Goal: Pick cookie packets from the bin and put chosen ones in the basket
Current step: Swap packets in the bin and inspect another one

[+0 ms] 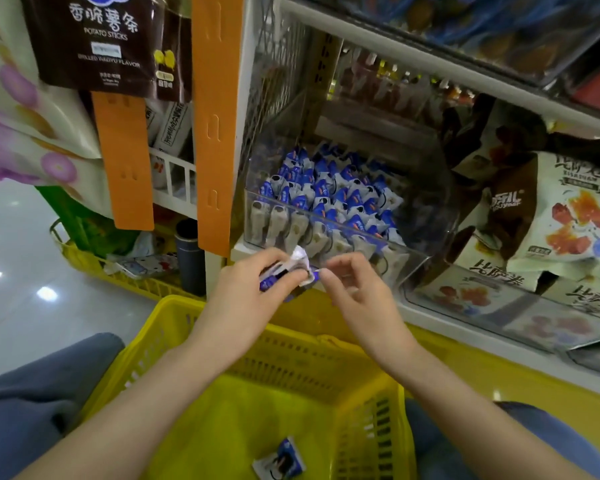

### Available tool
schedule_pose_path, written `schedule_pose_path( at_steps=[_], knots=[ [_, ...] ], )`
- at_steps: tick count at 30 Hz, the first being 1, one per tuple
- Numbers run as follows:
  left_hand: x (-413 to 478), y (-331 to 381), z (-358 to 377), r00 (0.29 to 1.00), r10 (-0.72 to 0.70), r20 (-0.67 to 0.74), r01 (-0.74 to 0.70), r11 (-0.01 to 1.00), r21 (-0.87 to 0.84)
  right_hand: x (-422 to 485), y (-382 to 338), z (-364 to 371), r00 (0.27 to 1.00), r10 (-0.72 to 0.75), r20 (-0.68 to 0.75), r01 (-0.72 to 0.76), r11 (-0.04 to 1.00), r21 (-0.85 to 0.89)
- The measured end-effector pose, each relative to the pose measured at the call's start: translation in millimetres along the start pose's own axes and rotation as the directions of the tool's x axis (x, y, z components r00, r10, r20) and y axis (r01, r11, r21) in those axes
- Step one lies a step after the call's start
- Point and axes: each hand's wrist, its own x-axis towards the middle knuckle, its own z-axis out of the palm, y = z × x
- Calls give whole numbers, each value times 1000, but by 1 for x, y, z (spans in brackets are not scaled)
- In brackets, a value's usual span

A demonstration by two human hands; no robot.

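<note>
Head view: at frame centre, the left hand grips a small bunch of blue-and-white cookie packets just in front of the clear bin, above the far rim of the yellow basket. The right hand, fingers curled, meets the bunch's edge; whether it pinches is unclear. One loose packet lies in the basket, lower frame. The bunch looks loosely gathered over the rim, so one could slip and drop between basket and shelf.
</note>
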Motion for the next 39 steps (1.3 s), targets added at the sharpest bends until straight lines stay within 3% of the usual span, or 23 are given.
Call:
schedule_pose_path(
  at_steps=[3,6,10,16,21,25,31,36,39],
  knots=[
    [2,1,3,993,-98,67,99,995,-15,-2,3,-3,987,-161,-5,161,987,-6],
    [-1,2,9,977,-129,170,127,992,23,-5,1,-4,977,-214,10,214,977,2],
    [-4,1,17,961,-141,237,122,988,94,-7,1,-8,985,-173,-2,172,978,120],
    [-4,-2,23,930,-163,329,222,963,-152,-6,7,-11,999,-32,17,23,926,376],
    [-5,-3,27,932,-186,312,265,935,-234,-6,11,-12,998,-63,-3,59,912,405],
    [-6,-1,28,925,-221,310,306,916,-259,-7,15,-10,996,-86,-32,92,948,304],
    [-7,2,28,911,-323,256,407,799,-442,-12,25,-8,978,-13,210,-2,997,72],
    [-15,2,38,855,-481,193,500,671,-547,-21,37,-8,999,25,-47,-19,990,136],
    [-26,3,46,852,-423,309,524,677,-517,-31,47,-6,990,-102,-98,92,991,-102]
  ],
)
